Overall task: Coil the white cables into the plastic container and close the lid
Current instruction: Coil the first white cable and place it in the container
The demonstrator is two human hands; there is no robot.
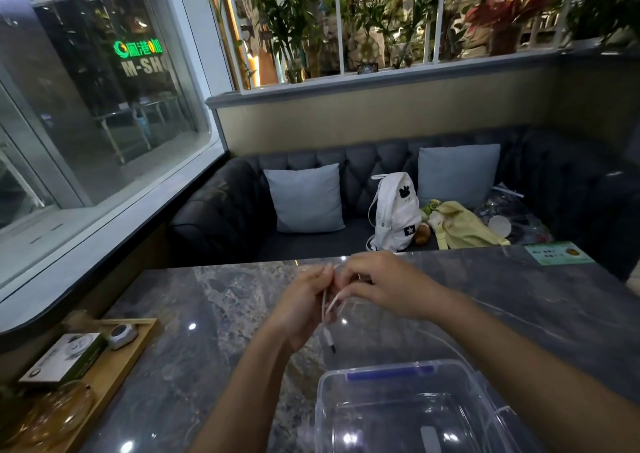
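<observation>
A large window [86, 106] fills the left wall, and a green neon sign [138, 47] glows in the dark beyond its glass. Below it, at the left edge of the table, lies a wooden tray [114, 359] carrying a printed box [65, 355], a small round grey device [121, 335] and a glass bowl [52, 414].

The table [214, 331] has a polished grey marble-patterned top that reflects points of light. Above its middle, the left hand [301, 310] is raised with its fingers curled around several strands of the white cable [327, 317]. The cable's plug end hangs below the palm, clear of the tabletop. The right hand [384, 286] meets it fingertip to fingertip, pinching the same cable at the top of the loops. Another stretch of white cable runs over the table under the right forearm, toward the near right.

The clear plastic container [320, 400] stands open at the near edge, just below the hands, with a blue latch on its far side. No cable can be made out inside it.

Across the table is a dark tufted sofa [225, 217] with two pale blue cushions [306, 198], a white backpack [393, 210] standing upright and a yellow bag [464, 225] beside it. A green card [557, 253] lies at the table's far right corner. Leafy plants [294, 19] stand behind a white-framed partition above the sofa.
</observation>
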